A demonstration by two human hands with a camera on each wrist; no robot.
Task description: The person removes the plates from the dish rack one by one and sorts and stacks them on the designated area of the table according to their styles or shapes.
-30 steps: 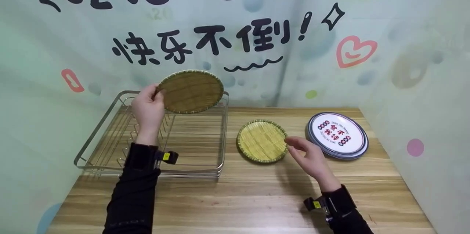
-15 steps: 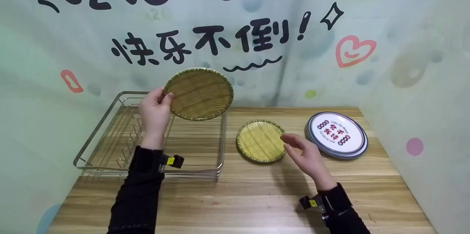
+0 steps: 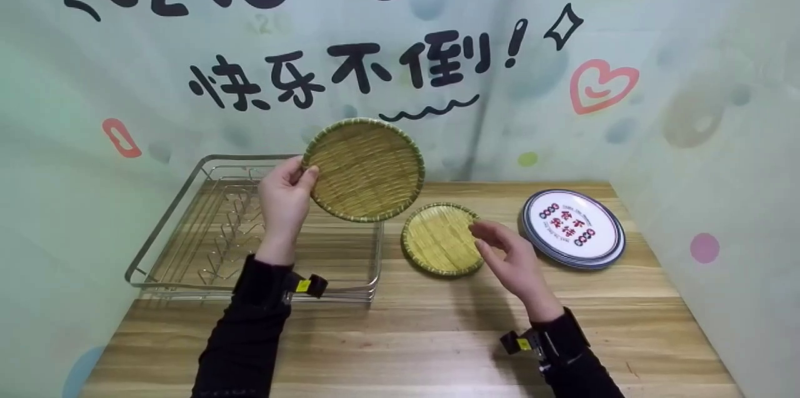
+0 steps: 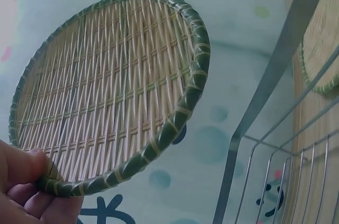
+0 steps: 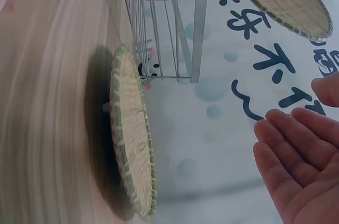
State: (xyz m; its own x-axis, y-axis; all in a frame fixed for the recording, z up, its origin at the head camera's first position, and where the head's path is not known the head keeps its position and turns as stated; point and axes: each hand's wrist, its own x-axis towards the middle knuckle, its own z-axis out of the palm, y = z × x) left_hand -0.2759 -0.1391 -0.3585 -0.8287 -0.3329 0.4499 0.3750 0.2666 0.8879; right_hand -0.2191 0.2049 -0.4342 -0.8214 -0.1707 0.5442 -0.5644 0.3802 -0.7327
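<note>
My left hand (image 3: 284, 210) pinches the left edge of a round woven bamboo tray (image 3: 365, 170), thumb on the near face. Raised above the wire dish rack (image 3: 378, 260), the tray is tilted toward me. Its green-bound rim and slatted weave fill much of the left wrist view, where the thumb (image 4: 32, 163) presses on its edge. A second woven tray (image 3: 440, 240) lies on the table right of the rack. My right hand (image 3: 509, 260) hovers by that tray's right edge, holding nothing; in the right wrist view its fingers (image 5: 286, 144) are relaxed and apart from the tray (image 5: 135, 139).
A stack of white plates (image 3: 575, 229) with blue rims and red lettering stands at the right on the wooden table (image 3: 400, 348). Behind the table hangs a printed cloth backdrop (image 3: 437, 135). Upright wire dividers (image 3: 231, 229) rise inside the rack.
My left hand has moved right and slightly toward me, tilting the raised tray so more of its face shows. My right hand has shifted a little left over the lying tray's edge.
</note>
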